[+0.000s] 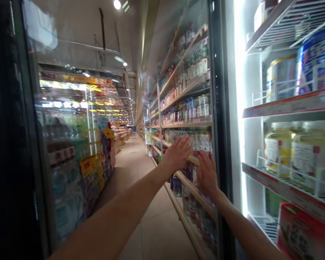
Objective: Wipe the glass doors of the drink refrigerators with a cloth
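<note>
My left hand (178, 151) reaches forward to the middle, its fingers stretched out and nothing seen in it. Just below and right of it, my right hand (206, 171) is raised with extended fingers, also with nothing visible in its grasp. Both hands are in front of a glass door (130, 202) with a dark frame (223, 119); whether the palms touch the glass I cannot tell. Behind the fingers, through the glass, shelves of bottles (202, 137) appear blurred.
On the right, a lit cooler holds wire shelves with jars of yellowish drink (277, 148), a blue can (312, 59) and a red carton (304, 234). An aisle floor (132, 155) runs into the distance. Stacked bottle packs (70, 187) stand to the left.
</note>
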Action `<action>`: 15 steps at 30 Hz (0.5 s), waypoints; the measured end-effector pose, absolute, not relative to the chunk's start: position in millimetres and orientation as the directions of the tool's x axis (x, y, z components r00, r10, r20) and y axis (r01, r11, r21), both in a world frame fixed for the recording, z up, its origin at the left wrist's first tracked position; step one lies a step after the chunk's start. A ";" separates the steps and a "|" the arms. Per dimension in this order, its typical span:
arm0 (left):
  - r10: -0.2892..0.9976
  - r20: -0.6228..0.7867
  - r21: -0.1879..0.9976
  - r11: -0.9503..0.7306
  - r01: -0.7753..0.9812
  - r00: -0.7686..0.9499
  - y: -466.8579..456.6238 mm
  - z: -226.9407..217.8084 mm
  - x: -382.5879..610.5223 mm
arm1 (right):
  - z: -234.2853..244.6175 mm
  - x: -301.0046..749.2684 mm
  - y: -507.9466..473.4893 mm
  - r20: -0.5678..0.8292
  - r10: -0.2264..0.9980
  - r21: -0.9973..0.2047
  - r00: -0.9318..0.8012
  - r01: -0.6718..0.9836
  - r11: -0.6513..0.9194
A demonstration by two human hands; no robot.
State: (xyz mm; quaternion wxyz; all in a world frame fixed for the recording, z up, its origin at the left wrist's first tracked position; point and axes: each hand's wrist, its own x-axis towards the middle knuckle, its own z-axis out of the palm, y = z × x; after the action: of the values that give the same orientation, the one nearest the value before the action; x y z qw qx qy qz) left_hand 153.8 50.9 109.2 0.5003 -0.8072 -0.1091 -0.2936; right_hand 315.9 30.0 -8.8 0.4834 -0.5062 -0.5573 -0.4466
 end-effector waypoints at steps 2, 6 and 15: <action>-0.085 0.630 -0.705 -0.479 0.522 0.772 50.9 113.5 160.6 | -6.5 319.7 30.8 0.992 0.125 -0.001 -0.009 0.996 0.085; -0.113 0.502 -0.775 -0.499 0.388 0.857 51.0 111.6 172.4 | -5.0 329.2 31.2 0.994 0.110 0.003 -0.009 0.998 0.063; -0.191 0.438 -0.808 -0.512 0.292 0.878 49.0 77.3 175.6 | -9.2 342.0 26.8 0.997 0.055 -0.056 0.053 0.996 0.063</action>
State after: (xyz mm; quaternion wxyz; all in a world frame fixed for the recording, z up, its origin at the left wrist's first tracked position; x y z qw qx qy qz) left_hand 175.6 49.0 77.3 0.4932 -0.8342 -0.0303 -0.2449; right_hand 342.0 26.8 -9.2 0.5160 -0.5102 -0.5151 -0.4563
